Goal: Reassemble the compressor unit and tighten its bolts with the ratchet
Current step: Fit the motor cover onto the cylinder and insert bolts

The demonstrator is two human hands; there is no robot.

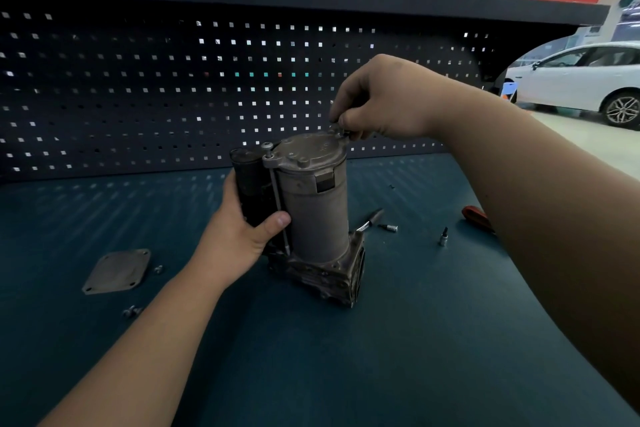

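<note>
The grey compressor unit (313, 215) stands upright on the blue bench mat, its round end cap (306, 152) on top. A long bolt (277, 191) runs down its left side, its head raised above the cap's ear. My left hand (242, 229) grips the dark cylinder on the unit's left side, thumb at the front. My right hand (377, 104) is above the cap's far right edge and pinches a bolt head there; the bolt's shaft is hidden. The ratchet (372, 218) lies on the mat behind the unit, mostly hidden.
A square cover plate (116, 270) lies flat at the left with loose bolts (133, 311) beside it. Two sockets (389, 227) (443, 237) and a red-handled tool (478, 217) lie to the right. A perforated back panel (138, 97) borders the bench's far edge.
</note>
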